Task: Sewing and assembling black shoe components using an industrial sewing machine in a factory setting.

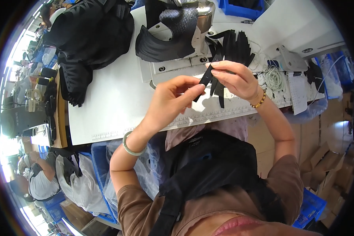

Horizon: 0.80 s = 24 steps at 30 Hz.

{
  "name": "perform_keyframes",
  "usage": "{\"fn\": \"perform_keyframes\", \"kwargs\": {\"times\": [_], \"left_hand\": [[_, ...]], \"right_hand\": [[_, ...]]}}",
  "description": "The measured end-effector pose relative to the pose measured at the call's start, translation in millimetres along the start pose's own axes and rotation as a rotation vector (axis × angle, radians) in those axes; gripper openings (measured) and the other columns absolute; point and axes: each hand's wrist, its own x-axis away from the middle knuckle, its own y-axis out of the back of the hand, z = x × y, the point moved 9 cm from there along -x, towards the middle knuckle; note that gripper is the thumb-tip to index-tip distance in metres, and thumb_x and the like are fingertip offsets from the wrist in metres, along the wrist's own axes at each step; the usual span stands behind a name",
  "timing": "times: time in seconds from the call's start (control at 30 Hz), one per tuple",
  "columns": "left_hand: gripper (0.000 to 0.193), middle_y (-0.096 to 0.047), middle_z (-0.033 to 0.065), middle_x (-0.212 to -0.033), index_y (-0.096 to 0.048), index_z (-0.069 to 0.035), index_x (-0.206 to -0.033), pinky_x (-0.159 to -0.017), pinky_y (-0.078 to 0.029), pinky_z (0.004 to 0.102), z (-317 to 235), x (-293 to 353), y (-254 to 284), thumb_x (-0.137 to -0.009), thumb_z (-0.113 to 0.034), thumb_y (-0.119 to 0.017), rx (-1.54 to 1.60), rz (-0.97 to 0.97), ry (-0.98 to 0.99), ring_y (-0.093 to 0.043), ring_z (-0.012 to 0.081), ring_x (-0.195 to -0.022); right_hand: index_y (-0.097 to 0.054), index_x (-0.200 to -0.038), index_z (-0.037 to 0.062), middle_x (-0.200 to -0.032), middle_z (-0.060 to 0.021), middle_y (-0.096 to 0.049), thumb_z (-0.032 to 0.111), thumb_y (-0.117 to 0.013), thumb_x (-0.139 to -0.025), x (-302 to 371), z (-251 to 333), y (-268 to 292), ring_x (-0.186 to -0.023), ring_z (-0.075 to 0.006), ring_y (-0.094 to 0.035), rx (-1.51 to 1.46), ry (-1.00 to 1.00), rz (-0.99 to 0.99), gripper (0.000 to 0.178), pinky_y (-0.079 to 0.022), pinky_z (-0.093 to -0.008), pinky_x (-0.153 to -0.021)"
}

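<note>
A narrow black fabric strip [207,77] is stretched between my two hands above the front of the white table. My left hand [176,97] pinches its lower part between thumb and fingers. At its upper end, the fingertips of my right hand [236,78] are closed on the same strip. Behind and beside my right hand lies a bundle of similar black strips [236,48], some hanging toward the table's front edge. Just beyond my hands stands a sewing machine [203,19], with a curved black fabric piece [165,45] draped on it.
A heap of black fabric pieces [91,33] covers the table's far left. Coiled pale cord [274,78] lies right of my right hand. A printed ruler [192,120] runs along the white table's [106,98] front edge. Blue crates [244,8] stand around; another person [43,177] sits at left.
</note>
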Motion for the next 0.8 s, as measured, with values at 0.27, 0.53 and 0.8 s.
{"fn": "perform_keyframes", "kwargs": {"times": [0.27,0.53,0.8], "left_hand": [[0.008,-0.051,0.0114,-0.079,-0.053,-0.002,-0.090,-0.060,-0.043,0.0380,-64.0,16.2,-2.1,-0.083,-0.004,-0.056,-0.925,-0.223,-0.613,-0.053,0.0304,-0.075],[0.026,-0.056,0.0059,-0.094,-0.060,-0.007,-0.102,-0.066,-0.043,0.0304,-97.4,34.2,-5.7,-0.077,-0.002,-0.060,-1.103,-0.385,-0.831,-0.053,0.0219,-0.080],[0.037,-0.058,0.0045,-0.101,-0.065,-0.005,-0.107,-0.064,-0.045,0.0275,-89.2,49.6,-26.0,-0.070,0.003,-0.066,-1.128,-0.410,-1.160,-0.055,0.0178,-0.080]], "right_hand": [[-0.063,-0.089,0.0098,-0.091,-0.0003,-0.056,0.009,-0.068,-0.074,-35.3,-0.4,7.7,-0.070,-0.0155,-0.051,0.192,-0.312,0.218,0.015,-0.037,-0.0282,-0.061],[-0.063,-0.086,0.0032,-0.069,0.0020,-0.055,0.014,-0.065,-0.083,-2.7,-39.1,-20.9,-0.058,-0.0032,-0.045,-0.599,-0.951,0.319,0.011,-0.037,-0.0193,-0.053],[-0.062,-0.089,0.0018,-0.072,0.0058,-0.055,0.011,-0.064,-0.084,-0.6,-24.0,-25.5,-0.064,0.0005,-0.046,-1.019,-1.066,0.131,0.010,-0.037,-0.0156,-0.056]]}}
